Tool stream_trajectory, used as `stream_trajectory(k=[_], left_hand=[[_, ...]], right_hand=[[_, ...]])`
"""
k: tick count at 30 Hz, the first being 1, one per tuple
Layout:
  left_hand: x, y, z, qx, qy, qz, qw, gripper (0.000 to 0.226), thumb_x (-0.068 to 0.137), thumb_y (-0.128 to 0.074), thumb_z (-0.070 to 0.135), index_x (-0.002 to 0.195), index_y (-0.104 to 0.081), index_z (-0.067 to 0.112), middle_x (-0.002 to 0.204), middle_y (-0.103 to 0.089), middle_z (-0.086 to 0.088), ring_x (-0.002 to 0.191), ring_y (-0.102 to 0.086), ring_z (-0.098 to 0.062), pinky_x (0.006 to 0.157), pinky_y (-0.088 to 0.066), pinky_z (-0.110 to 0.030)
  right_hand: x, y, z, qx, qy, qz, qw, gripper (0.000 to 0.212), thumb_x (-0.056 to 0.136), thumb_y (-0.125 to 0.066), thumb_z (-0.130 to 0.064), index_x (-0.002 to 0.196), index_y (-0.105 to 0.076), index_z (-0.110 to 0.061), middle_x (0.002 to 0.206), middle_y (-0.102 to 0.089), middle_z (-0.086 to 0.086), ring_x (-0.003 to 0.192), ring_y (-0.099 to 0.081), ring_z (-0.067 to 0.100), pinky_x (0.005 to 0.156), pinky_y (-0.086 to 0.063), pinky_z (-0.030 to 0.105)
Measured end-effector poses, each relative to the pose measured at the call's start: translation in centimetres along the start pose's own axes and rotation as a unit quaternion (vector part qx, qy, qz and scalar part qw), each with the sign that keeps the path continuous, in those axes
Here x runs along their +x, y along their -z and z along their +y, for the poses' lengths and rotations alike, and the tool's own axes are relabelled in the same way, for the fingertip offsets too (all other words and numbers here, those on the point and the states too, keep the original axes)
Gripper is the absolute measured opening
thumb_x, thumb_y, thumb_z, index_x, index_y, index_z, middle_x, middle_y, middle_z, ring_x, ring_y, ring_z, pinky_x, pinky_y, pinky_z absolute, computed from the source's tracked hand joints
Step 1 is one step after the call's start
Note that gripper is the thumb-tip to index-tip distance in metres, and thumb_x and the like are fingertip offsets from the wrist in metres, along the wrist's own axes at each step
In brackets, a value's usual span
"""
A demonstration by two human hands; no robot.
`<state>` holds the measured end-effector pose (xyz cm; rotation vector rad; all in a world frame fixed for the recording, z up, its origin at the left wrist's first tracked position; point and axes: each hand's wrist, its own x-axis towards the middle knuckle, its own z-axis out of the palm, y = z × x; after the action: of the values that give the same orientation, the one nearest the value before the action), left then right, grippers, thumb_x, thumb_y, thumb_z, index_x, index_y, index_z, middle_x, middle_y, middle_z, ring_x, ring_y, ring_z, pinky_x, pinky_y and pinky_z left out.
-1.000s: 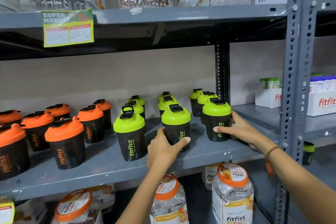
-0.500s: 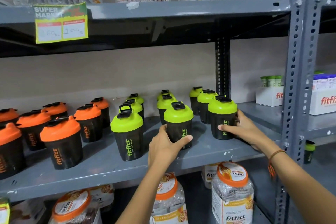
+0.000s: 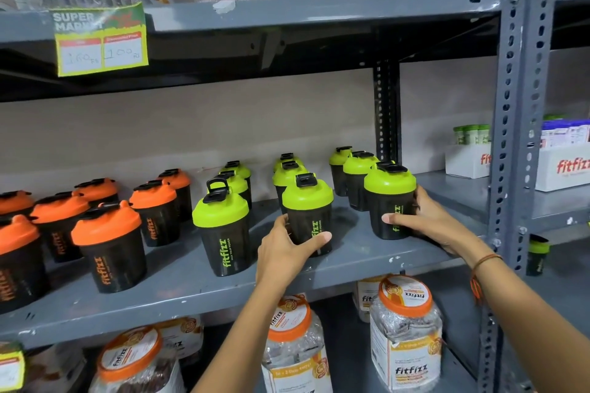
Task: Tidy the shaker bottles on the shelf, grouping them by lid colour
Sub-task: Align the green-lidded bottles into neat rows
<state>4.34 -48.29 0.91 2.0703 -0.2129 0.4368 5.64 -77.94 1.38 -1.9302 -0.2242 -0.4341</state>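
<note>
Black shaker bottles stand on the grey middle shelf [image 3: 178, 290]. Several orange-lidded ones [image 3: 107, 246] fill the left part; several green-lidded ones stand in rows of three to the right. My left hand [image 3: 287, 249] wraps the lower body of the front green-lidded bottle of the middle row [image 3: 308, 201]. My right hand [image 3: 424, 223] grips the side of the front green-lidded bottle of the right row [image 3: 390, 188]. Both bottles stand upright on the shelf. Another green-lidded bottle [image 3: 222, 233], its lid loop raised, stands free just left of my left hand.
A perforated grey upright [image 3: 517, 112] rises right of my right arm. The shelf above carries large jars and a price tag [image 3: 100, 41]. Orange-lidded jars [image 3: 405, 332] sit on the shelf below. White boxes [image 3: 565, 169] stand on the neighbouring shelf to the right.
Both hands have kept their hold on the same two green-lidded bottles. The right-hand bottle has shifted slightly right and back. The camera has tilted up a little.
</note>
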Motion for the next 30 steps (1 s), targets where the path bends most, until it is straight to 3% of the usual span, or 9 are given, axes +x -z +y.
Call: stream_trajectory(k=[3, 5, 8, 11, 14, 16, 19, 24, 30], left_hand=[[-1.8, 0.8, -0.1, -0.019, -0.035, 0.05, 0.998, 0.094, 0.053, -0.076, 0.07, 0.133, -0.048, 0.031, 0.126, -0.064, 0.01, 0.115, -0.06, -0.008, 0.097, -0.05, -0.035], [-3.8, 2.0, -1.1, -0.081, -0.114, 0.125, 0.982, 0.075, 0.063, -0.078, 0.062, 0.129, -0.052, 0.039, 0.123, -0.063, 0.019, 0.113, -0.06, 0.001, 0.097, -0.051, -0.028], [-5.8, 4.7, -2.9, -0.054, -0.241, 0.283, 0.927, 0.054, 0.075, -0.077, 0.046, 0.123, -0.052, 0.042, 0.119, -0.055, 0.028, 0.112, -0.058, -0.003, 0.092, -0.047, -0.019], [-5.0, 7.8, -4.1, -0.023, -0.166, 0.319, 0.933, 0.085, 0.066, -0.08, 0.054, 0.135, -0.037, 0.031, 0.131, -0.042, 0.013, 0.123, -0.046, -0.015, 0.101, -0.04, -0.032], [-3.1, 10.3, -4.9, 0.019, -0.025, 0.172, 0.984, 0.114, 0.052, -0.082, 0.062, 0.144, -0.022, 0.031, 0.142, -0.047, 0.004, 0.13, -0.045, -0.019, 0.103, -0.038, -0.039], [-2.1, 11.2, -5.4, 0.023, 0.017, 0.078, 0.997, 0.112, 0.046, -0.084, 0.064, 0.139, -0.031, 0.032, 0.129, -0.059, 0.004, 0.12, -0.055, -0.02, 0.095, -0.044, -0.036], [-1.2, 11.5, -6.3, 0.05, 0.036, 0.038, 0.997, 0.092, 0.046, -0.084, 0.062, 0.124, -0.045, 0.031, 0.113, -0.063, 0.009, 0.108, -0.06, -0.017, 0.086, -0.047, -0.035], [-0.5, 11.9, -6.9, 0.011, 0.053, 0.044, 0.998, 0.079, 0.048, -0.088, 0.054, 0.114, -0.053, 0.029, 0.11, -0.067, 0.008, 0.104, -0.063, -0.013, 0.091, -0.05, -0.037], [-0.4, 12.2, -7.2, -0.022, 0.057, 0.038, 0.997, 0.076, 0.049, -0.091, 0.046, 0.115, -0.055, 0.029, 0.109, -0.068, 0.009, 0.102, -0.063, -0.011, 0.09, -0.05, -0.035]], right_hand=[[-0.6, -0.7, -0.7, 0.024, 0.013, 0.068, 0.997, 0.121, 0.053, -0.085, -0.071, 0.152, -0.024, -0.038, 0.149, -0.048, -0.005, 0.136, -0.048, 0.016, 0.116, -0.037, 0.044], [-1.6, -1.8, -1.6, 0.013, 0.069, 0.198, 0.978, 0.108, 0.071, -0.077, -0.067, 0.155, -0.025, -0.025, 0.153, -0.041, 0.001, 0.14, -0.042, 0.019, 0.117, -0.034, 0.045], [-3.8, -4.7, -3.9, -0.064, 0.231, 0.348, 0.907, 0.074, 0.083, -0.069, -0.054, 0.143, -0.043, -0.021, 0.138, -0.043, -0.01, 0.129, -0.049, 0.017, 0.109, -0.04, 0.034], [-5.2, -9.0, -6.9, -0.078, 0.338, 0.275, 0.896, 0.063, 0.086, -0.07, -0.046, 0.139, -0.048, -0.022, 0.136, -0.045, -0.015, 0.127, -0.051, 0.013, 0.104, -0.046, 0.026], [-5.4, -13.0, -8.2, -0.076, 0.227, 0.138, 0.961, 0.095, 0.078, -0.072, -0.057, 0.155, -0.025, -0.028, 0.158, -0.03, -0.009, 0.145, -0.036, 0.015, 0.116, -0.035, 0.033], [-4.8, -14.2, -7.9, -0.098, 0.13, 0.095, 0.982, 0.115, 0.073, -0.076, -0.061, 0.16, -0.009, -0.028, 0.166, -0.019, -0.006, 0.151, -0.026, 0.019, 0.119, -0.027, 0.038], [-3.6, -14.3, -7.5, -0.118, 0.05, 0.06, 0.99, 0.126, 0.07, -0.083, -0.057, 0.161, -0.002, -0.023, 0.166, -0.025, -0.001, 0.151, -0.029, 0.022, 0.119, -0.029, 0.041], [-2.5, -14.4, -7.3, -0.136, -0.006, 0.028, 0.99, 0.094, 0.069, -0.087, -0.045, 0.144, -0.035, -0.021, 0.143, -0.058, 0.004, 0.13, -0.055, 0.029, 0.104, -0.047, 0.043], [-2.5, -14.4, -7.1, -0.114, 0.001, 0.019, 0.993, 0.084, 0.071, -0.088, -0.043, 0.137, -0.041, -0.02, 0.136, -0.061, 0.003, 0.125, -0.057, 0.025, 0.103, -0.048, 0.043]])
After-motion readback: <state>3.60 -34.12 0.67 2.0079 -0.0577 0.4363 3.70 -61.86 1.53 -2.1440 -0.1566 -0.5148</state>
